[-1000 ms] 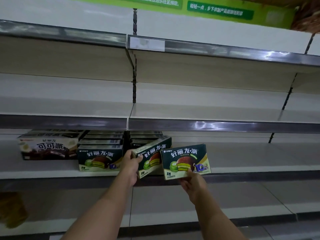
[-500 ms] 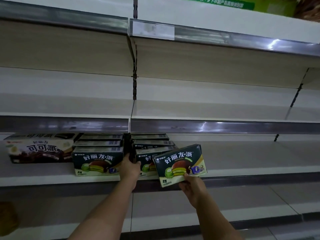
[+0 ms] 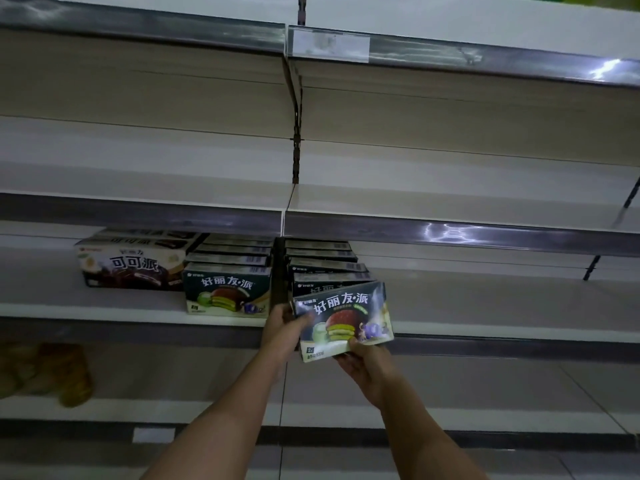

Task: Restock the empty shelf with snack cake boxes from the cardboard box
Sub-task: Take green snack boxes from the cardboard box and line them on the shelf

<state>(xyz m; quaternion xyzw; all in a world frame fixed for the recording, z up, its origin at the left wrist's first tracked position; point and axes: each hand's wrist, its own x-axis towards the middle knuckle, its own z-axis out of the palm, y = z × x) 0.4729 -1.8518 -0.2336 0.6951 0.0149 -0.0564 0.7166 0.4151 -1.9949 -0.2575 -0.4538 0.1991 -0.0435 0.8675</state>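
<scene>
A dark green snack cake box [image 3: 343, 318] is held tilted in front of the shelf edge [image 3: 485, 329]. My right hand [image 3: 363, 362] grips its lower right corner from below. My left hand [image 3: 282, 327] holds its left edge. Right behind it a row of the same boxes [image 3: 322, 265] stands on the shelf, running back. A second row of green boxes [image 3: 227, 291] stands to the left, past a dark divider [image 3: 278, 271]. Further left sit brown cocoa pie boxes [image 3: 128, 265]. The cardboard box is out of view.
The shelf stretches bare to the right of the rows. The shelf above [image 3: 450, 202] and the top shelf [image 3: 450, 60] hold nothing. On the lower shelf at the far left lie blurred yellowish packages [image 3: 52, 372].
The box my left hand held now stands in the right-hand row. My left hand has come over to the second box's left edge, and that box has moved left in front of the row.
</scene>
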